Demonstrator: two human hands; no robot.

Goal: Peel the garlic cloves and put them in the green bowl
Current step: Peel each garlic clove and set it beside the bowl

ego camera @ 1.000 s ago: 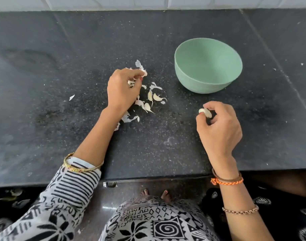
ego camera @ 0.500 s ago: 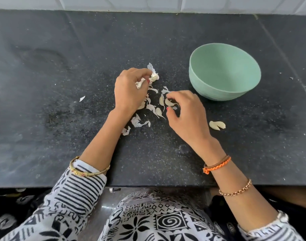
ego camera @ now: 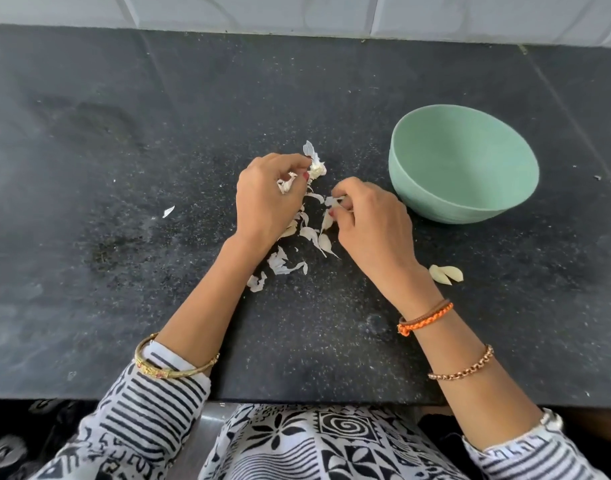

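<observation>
Since a moment ago my right hand (ego camera: 370,223) pinches a clove among peels (ego camera: 311,233), left hand (ego camera: 267,199) gripping garlic remnant (ego camera: 316,169), peeled cloves (ego camera: 446,273) near green bowl (ego camera: 463,202), no writing seen.

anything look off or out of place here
Two peeled garlic cloves lie on the black counter beside the right wrist, not in the green bowl, whose visible inside looks empty. Torn skins litter the counter between the hands.

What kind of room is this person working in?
Most likely a home kitchen: a dark stone counter against a white tiled wall, with a green bowl and garlic skins scattered on it.
</observation>
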